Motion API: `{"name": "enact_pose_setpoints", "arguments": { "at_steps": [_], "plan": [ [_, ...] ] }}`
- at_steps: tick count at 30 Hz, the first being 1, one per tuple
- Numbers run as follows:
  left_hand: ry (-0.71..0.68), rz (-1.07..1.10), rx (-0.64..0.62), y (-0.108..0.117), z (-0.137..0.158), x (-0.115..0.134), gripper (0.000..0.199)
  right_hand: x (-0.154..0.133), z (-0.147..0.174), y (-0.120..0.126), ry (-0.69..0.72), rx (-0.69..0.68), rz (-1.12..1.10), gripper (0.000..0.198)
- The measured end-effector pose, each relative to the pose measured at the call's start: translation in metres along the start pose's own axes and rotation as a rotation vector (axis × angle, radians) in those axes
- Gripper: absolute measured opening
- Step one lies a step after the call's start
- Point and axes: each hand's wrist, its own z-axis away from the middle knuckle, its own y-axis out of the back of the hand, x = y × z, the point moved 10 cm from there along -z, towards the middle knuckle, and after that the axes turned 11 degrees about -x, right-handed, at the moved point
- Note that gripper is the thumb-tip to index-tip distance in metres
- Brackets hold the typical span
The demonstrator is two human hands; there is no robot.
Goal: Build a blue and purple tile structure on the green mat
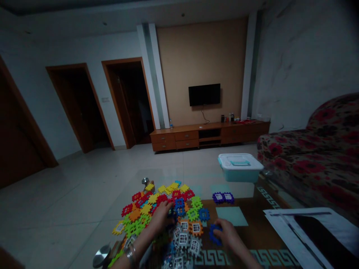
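My right hand [228,234] pinches a blue gear-edged building tile [215,234] at the right side of a loose heap. Bent down into the middle of that heap is my left hand [162,215], a silver bangle on its wrist. Its fingers are curled beside dark blue tiles [179,203], and whatever lies beneath them is hidden. Around it lie red tiles [127,210], yellow tiles [171,188], lime green tiles [193,214], orange tiles [196,227] and grey tiles with white window grids [183,239]. Two purple tiles [223,197], joined side by side, lie apart on the right.
The glass table [235,241] has a patterned edge. Papers with a dark flat object [322,239] cover its right corner. A lidded teal box [240,168] stands at the far right. Beyond are a floral sofa [316,149] and a TV cabinet [186,138].
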Motion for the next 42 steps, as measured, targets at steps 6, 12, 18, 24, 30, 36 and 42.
{"name": "enact_pose_setpoints", "arguments": {
  "at_steps": [6,12,18,24,30,36,42],
  "plan": [
    [-0.162,0.193,0.02,-0.021,-0.031,0.078,0.042,0.043,0.001,0.085,-0.116,0.276,0.009,0.042],
    [-0.245,0.276,-0.075,-0.066,-0.069,0.176,0.022,0.071,0.009,0.098,-0.191,0.28,0.345,0.051],
    [-0.224,0.272,-0.076,-0.077,-0.091,0.212,0.055,0.063,0.009,0.081,-0.111,0.174,0.4,0.054],
    [-0.208,0.035,0.048,-0.078,-0.071,0.219,0.053,0.058,0.006,0.079,-0.089,0.158,0.425,0.05],
    [-0.256,-0.03,0.013,-0.098,-0.075,0.227,0.037,0.062,0.002,0.07,-0.064,0.153,0.448,0.049],
    [-0.33,0.137,0.069,-0.081,-0.076,0.207,0.05,0.038,-0.003,0.063,-0.085,0.206,0.463,0.055],
    [-0.065,-0.044,0.149,-0.039,-0.063,0.109,0.063,-0.04,-0.021,0.004,0.138,-0.017,0.394,0.064]
  ]
}}
